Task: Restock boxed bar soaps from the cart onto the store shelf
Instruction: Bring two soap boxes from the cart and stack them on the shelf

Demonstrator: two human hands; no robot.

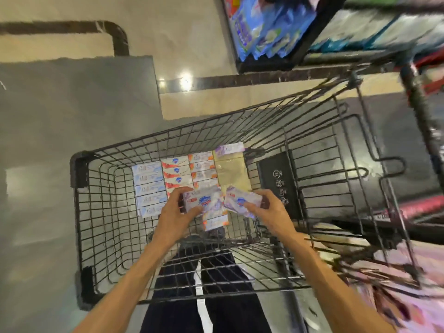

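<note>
I look down into a black wire cart [79,169]. Rows of boxed bar soaps lie on its floor: pale blue boxes [149,186], red-and-white boxes [176,173], orange-and-white boxes [203,168], and one purple box [229,148] at the far end. My left hand [174,212] grips a purple soap box [200,200] above the rows. My right hand [266,210] grips a second purple soap box [241,200] beside it. The two held boxes nearly touch at their inner ends.
A bare beige patch of cart floor [230,171] lies beside the orange boxes. The cart's black child-seat flap [278,183] stands at the right. Store shelves with blue packets [266,27] rise at the upper right, blurred. Grey and beige floor tiles [72,116] lie to the left.
</note>
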